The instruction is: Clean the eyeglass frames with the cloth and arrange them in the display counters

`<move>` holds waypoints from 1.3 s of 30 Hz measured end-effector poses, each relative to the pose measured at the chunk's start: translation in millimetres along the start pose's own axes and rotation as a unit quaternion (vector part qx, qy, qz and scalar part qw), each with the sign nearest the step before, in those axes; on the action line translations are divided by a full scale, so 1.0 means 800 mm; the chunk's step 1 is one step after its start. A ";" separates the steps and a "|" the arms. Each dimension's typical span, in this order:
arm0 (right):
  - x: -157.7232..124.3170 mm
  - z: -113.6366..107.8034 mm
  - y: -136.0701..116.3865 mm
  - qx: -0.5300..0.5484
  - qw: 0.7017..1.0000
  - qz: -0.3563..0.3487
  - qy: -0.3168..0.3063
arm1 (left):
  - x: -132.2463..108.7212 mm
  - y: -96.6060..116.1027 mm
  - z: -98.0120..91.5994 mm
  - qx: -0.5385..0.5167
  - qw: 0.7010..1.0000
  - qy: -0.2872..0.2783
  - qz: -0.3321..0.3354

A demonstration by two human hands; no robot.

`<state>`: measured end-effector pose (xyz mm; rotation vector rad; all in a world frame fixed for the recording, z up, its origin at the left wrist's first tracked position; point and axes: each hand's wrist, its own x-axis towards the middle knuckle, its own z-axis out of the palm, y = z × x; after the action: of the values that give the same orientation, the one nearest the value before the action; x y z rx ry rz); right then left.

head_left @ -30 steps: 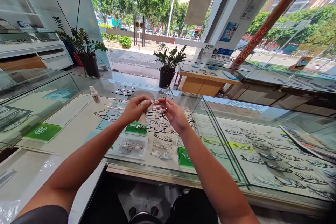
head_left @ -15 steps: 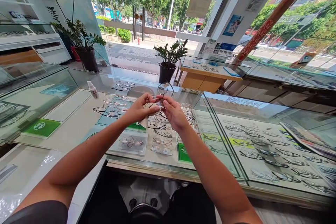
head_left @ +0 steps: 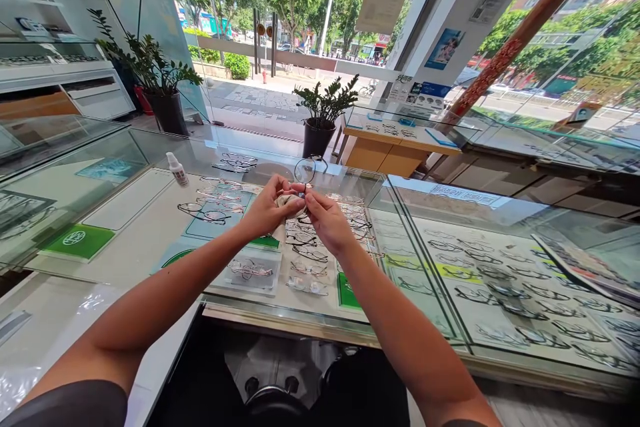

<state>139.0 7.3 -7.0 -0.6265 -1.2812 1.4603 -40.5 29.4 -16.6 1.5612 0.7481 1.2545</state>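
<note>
A pair of thin dark-rimmed eyeglasses [head_left: 305,171] is held up over the glass counter, one round lens standing above my fingertips. My left hand [head_left: 267,207] is closed around a pale cleaning cloth [head_left: 281,230], its fingers pressed against the lower part of the glasses. Touching it from the other side, my right hand [head_left: 327,219] pinches the glasses between thumb and fingers. The second lens is mostly hidden by fingers and cloth. Under both hands lie rows of eyeglass frames [head_left: 310,253].
A small white spray bottle [head_left: 177,170] stands on the counter at the left. More frames [head_left: 236,161] lie behind it. To the right is a glass display case [head_left: 500,267] of glasses. Potted plants [head_left: 320,127] stand beyond the counter.
The glasses have turned and shifted slightly left in my fingers. My right fingers have closed in beside the left hand in a tighter pinch.
</note>
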 end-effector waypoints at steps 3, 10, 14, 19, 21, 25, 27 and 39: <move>0.000 0.002 0.003 0.009 1.000 0.005 -0.005 | 0.000 -0.006 0.002 0.013 1.000 0.006 0.015; 0.001 -0.002 0.006 0.046 0.999 0.025 0.002 | -0.001 -0.012 0.004 0.014 0.999 0.035 0.010; 0.001 -0.005 0.006 0.056 0.998 0.032 0.014 | 0.000 -0.010 0.002 0.007 1.000 0.017 0.013; 0.002 -0.007 0.001 0.047 0.998 0.017 0.024 | 0.001 -0.014 -0.001 0.015 1.000 0.006 -0.004; 0.002 -0.008 -0.003 0.052 0.998 0.009 0.026 | 0.001 -0.015 -0.003 0.015 1.000 0.001 -0.011; 0.001 -0.010 -0.009 0.044 0.998 0.004 0.037 | -0.002 -0.013 -0.002 0.031 0.999 -0.015 -0.013; 0.000 -0.010 -0.010 0.035 0.999 0.006 0.038 | -0.004 -0.012 0.000 0.035 0.999 -0.014 -0.005; -0.002 0.002 0.001 0.028 0.999 0.027 0.013 | -0.006 -0.011 0.007 0.076 0.992 0.082 0.051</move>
<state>137.9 5.6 -7.7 -0.6446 -1.2064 1.5224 -35.5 26.4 -26.5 1.6498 0.8957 1.4423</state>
